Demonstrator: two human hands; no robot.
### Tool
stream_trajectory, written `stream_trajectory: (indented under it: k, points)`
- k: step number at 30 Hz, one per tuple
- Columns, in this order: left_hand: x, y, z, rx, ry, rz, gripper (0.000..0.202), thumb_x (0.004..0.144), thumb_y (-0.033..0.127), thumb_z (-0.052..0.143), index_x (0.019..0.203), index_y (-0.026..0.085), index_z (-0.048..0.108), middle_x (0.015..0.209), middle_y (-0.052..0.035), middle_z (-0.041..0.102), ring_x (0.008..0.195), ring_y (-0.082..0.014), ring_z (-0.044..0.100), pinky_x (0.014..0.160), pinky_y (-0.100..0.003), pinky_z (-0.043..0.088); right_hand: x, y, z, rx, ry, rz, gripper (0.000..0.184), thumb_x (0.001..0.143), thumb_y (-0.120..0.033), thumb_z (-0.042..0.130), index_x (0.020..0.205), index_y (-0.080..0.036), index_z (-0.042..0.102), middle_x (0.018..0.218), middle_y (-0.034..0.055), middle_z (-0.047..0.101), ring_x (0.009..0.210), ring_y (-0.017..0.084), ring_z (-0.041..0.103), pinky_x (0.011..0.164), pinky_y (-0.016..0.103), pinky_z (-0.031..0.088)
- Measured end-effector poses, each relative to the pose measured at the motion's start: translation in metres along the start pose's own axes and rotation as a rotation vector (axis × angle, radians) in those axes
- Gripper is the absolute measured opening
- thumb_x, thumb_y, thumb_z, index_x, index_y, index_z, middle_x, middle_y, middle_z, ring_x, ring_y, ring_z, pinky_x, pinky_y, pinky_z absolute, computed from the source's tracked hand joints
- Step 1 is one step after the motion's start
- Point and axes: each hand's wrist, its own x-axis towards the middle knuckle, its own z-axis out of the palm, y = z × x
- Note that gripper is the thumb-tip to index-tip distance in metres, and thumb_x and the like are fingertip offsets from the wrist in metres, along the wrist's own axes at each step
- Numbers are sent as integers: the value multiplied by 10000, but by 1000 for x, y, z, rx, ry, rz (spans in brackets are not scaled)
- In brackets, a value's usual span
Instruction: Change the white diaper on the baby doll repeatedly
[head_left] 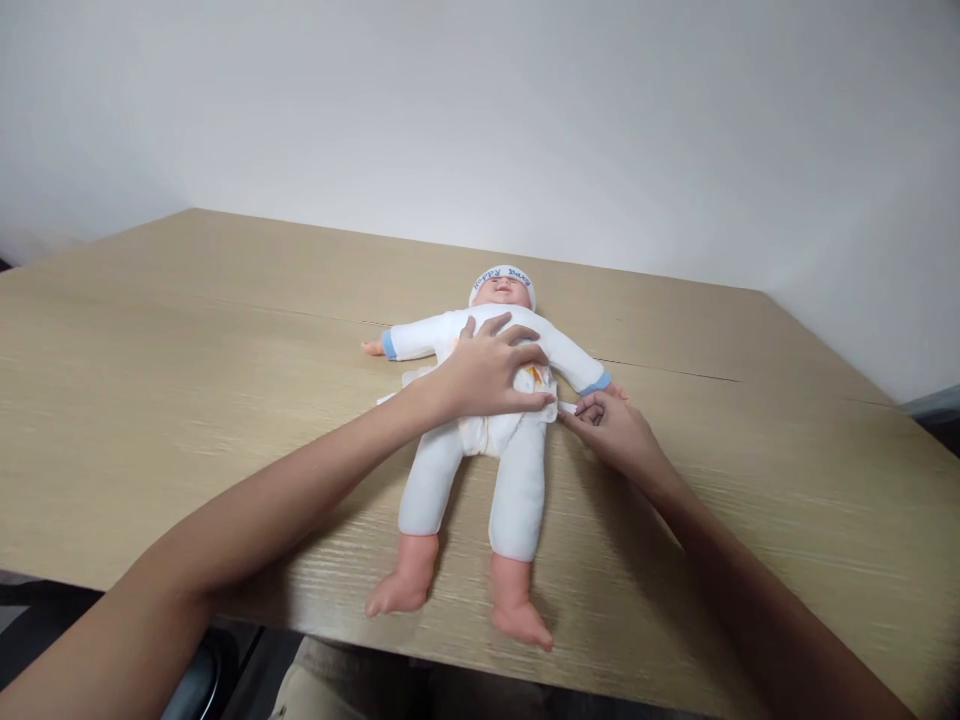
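A baby doll [517,490] in a white suit with blue cuffs and a lettered white cap lies on its back, feet towards me. Around its hips is a white diaper [480,437], its front over the belly and partly hidden by my hand. My left hand [495,370] rests spread on the doll's belly and the diaper front, fingers apart. At the diaper's right side, my right hand [609,425] pinches a small white diaper tab [568,407] between thumb and fingers. On the left side, another edge of the diaper sticks out beside my left wrist.
The doll lies on a wooden table [225,400] with a thin dark seam running across it. A plain pale wall [480,120] stands behind the table. Below the near edge, my light trousers [330,680] and a dark chair part [202,675] show.
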Motion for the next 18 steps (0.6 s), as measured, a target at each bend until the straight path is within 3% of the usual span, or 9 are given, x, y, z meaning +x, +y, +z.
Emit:
stream_trajectory:
  k: [5, 10, 14, 18]
  points:
    - [-1, -2, 2, 8, 5, 5, 601, 930, 733, 774, 1328, 282, 766, 1599, -102, 672, 1575, -471, 468, 1251, -758, 351, 4, 0, -9, 186, -27, -104, 542, 879, -762, 671, 702, -258, 584, 660, -5, 561, 691, 205, 531, 667, 331, 349]
    - [-2, -3, 3, -11, 14, -6, 598, 914, 714, 790, 1331, 287, 752, 1602, -90, 667, 1576, -453, 468, 1267, -739, 353, 8, -1, -29, 557, -162, -1, 488, 831, -687, 765, 706, -249, 590, 627, -55, 421, 606, 144, 334, 603, 310, 267]
    - [-2, -2, 4, -19, 0, -25, 614, 914, 721, 777, 1350, 290, 748, 1626, -95, 647, 1604, -478, 421, 1273, -761, 334, 3, -17, -33, 660, -162, -31, 440, 843, -597, 784, 686, -245, 570, 637, -52, 413, 638, 146, 350, 625, 312, 279]
    - [-2, 0, 3, -17, -20, -39, 644, 918, 722, 783, 1390, 288, 737, 1654, -97, 623, 1635, -500, 376, 1289, -789, 299, 5, -44, -28, 600, -133, -137, 381, 884, -534, 730, 691, -243, 577, 644, -44, 447, 665, 156, 385, 667, 322, 313]
